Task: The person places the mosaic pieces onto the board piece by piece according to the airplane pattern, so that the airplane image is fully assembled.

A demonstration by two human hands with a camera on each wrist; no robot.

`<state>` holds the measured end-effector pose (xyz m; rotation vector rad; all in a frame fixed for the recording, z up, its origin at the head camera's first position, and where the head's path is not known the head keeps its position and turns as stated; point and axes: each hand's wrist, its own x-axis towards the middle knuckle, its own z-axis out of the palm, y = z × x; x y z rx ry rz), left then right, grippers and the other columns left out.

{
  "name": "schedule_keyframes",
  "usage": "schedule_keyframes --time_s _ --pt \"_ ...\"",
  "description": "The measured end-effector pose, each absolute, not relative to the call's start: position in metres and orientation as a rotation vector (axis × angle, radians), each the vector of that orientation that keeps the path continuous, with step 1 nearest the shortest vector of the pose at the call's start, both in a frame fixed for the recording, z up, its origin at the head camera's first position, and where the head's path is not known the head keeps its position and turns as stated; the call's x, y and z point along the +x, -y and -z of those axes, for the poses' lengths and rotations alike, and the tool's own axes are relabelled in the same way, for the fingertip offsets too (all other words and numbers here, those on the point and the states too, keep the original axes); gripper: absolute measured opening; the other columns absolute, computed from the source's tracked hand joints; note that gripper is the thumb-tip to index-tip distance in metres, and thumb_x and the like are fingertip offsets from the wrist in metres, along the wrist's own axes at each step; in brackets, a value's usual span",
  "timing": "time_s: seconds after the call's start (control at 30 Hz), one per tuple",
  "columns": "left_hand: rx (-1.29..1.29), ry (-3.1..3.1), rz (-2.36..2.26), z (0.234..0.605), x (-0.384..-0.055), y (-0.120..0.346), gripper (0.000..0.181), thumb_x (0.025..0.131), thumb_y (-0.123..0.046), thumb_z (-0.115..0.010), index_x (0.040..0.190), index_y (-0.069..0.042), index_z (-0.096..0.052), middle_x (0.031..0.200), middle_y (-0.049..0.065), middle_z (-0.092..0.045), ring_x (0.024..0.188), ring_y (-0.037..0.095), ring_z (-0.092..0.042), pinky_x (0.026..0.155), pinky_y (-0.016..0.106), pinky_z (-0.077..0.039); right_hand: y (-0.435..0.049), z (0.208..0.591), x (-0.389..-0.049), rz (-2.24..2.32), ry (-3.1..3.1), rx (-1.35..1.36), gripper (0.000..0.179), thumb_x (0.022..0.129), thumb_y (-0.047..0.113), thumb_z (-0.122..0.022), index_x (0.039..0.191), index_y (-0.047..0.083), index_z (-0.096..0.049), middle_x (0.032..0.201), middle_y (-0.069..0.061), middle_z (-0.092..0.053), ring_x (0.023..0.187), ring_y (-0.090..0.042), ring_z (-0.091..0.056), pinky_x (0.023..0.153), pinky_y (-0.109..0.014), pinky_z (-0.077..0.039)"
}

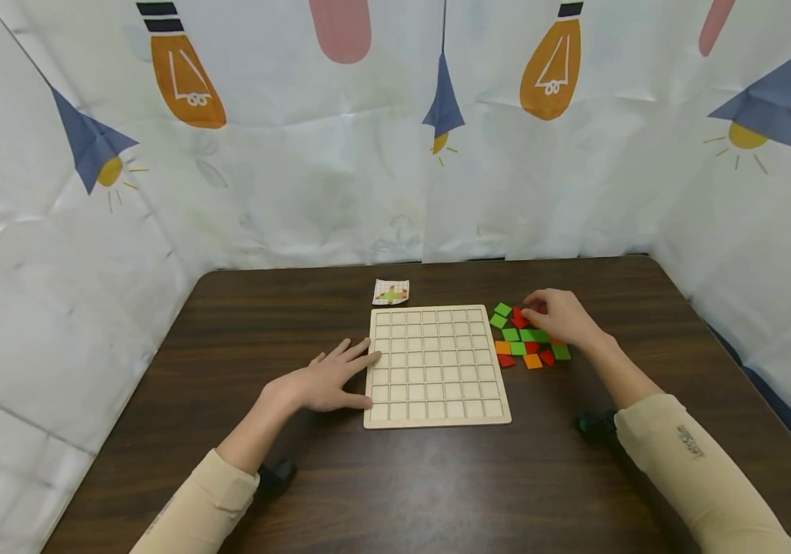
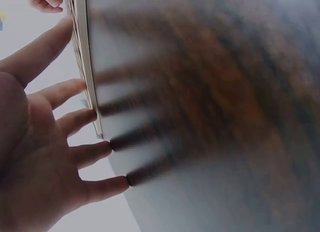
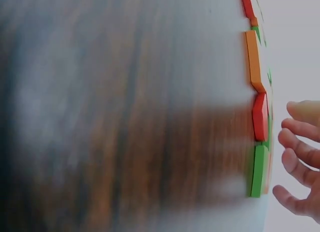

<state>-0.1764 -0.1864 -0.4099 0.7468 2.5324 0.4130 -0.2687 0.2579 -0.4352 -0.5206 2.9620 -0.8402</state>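
Note:
A pale wooden board (image 1: pixel 437 424) with a grid of square recesses lies flat on the table. At its left edge my left hand (image 1: pixel 329 380) is spread, with the thumb and some fingertips touching the rim; in the left wrist view the fingers are straight and apart. Right of the board lies a loose cluster of small tiles, among them a green tile (image 1: pixel 562 352), an orange tile (image 1: pixel 532 362) and a red tile (image 1: pixel 506 361). My right hand (image 1: pixel 562 317) hovers over the cluster's far side, fingers loosely bent and apart. No tile shows between them.
A small card (image 1: pixel 392 292) printed with a coloured pattern on a grid lies behind the board. The dark wooden table (image 1: pixel 395 492) reaches back to a white curtain (image 1: pixel 312 192) with lamp drawings, which also hangs along both sides.

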Motion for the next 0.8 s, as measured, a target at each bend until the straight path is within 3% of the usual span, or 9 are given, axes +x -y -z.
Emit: schedule_keyframes --time_s 0.57,0.8 --pt "0.725 -2.502 -0.435 0.410 -0.176 0.187 0.096 0.092 -0.050 -0.076 0.165 -0.016 -0.024 0.172 0.008 -0.006 0.155 0.042 0.000 0.117 0.070 -0.009 -0.252 0.437 -0.275 0.816 -2.941 -0.573 0.021 0.100 0.002 -0.064 0.117 -0.006 -0.072 0.111 -0.022 -0.068 0.100 -0.037 -0.065 0.086 -0.054 -0.054" --pt "0.695 -2.496 -0.448 0.410 -0.178 0.187 0.096 0.091 -0.049 -0.077 0.165 -0.017 -0.025 0.172 0.007 -0.006 0.155 0.040 0.001 0.116 0.071 -0.008 -0.255 0.438 -0.281 0.787 -2.946 -0.541 0.020 0.101 0.005 -0.064 0.116 -0.004 -0.073 0.109 -0.021 -0.070 0.095 -0.035 -0.065 0.084 -0.053 -0.055"
